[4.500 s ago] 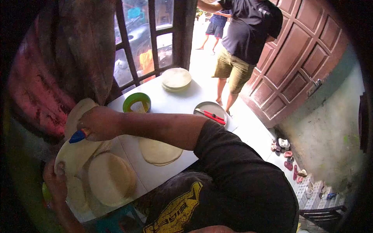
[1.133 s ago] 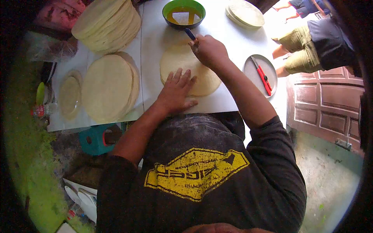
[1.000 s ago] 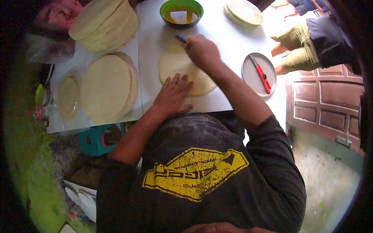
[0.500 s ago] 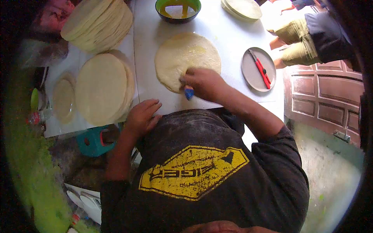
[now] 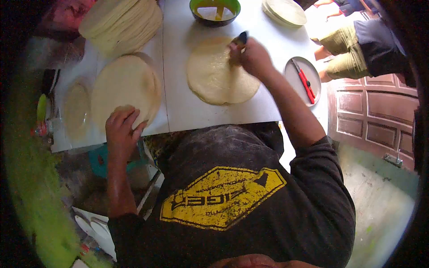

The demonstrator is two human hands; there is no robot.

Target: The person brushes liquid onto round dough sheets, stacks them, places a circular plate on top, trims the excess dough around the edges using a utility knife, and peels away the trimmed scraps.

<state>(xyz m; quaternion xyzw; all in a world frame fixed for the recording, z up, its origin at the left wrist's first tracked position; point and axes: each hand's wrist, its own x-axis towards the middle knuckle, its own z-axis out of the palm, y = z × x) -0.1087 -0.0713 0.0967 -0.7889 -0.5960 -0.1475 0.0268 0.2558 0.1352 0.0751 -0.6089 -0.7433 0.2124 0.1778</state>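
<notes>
A flat dough round [image 5: 210, 80] with a wet, shiny patch lies in front of me on the white table. Over its right side, my right hand [image 5: 255, 58] grips a brush [image 5: 242, 37] by its dark blue handle; the bristle end is blurred. On the left is a low stack of dough rounds [image 5: 125, 85]. My left hand [image 5: 123, 125] is at its near edge, fingers closed on the rim of the top round, which looks slightly lifted there. A green and black bowl [image 5: 215, 21] of yellow liquid stands beyond the brushed dough.
A taller stack of dough rounds [image 5: 120, 27] stands back left, with more rounds [image 5: 286, 11] back right. A grey plate [image 5: 292, 85] holds a red-handled knife [image 5: 306, 85]. A clear plastic lid or plate [image 5: 77, 109] lies far left. Another person's legs [image 5: 342, 53] are at the right.
My left hand has moved from the table's front edge left onto the low dough stack. My right hand has swept the brush from the dough's near edge up toward its far right.
</notes>
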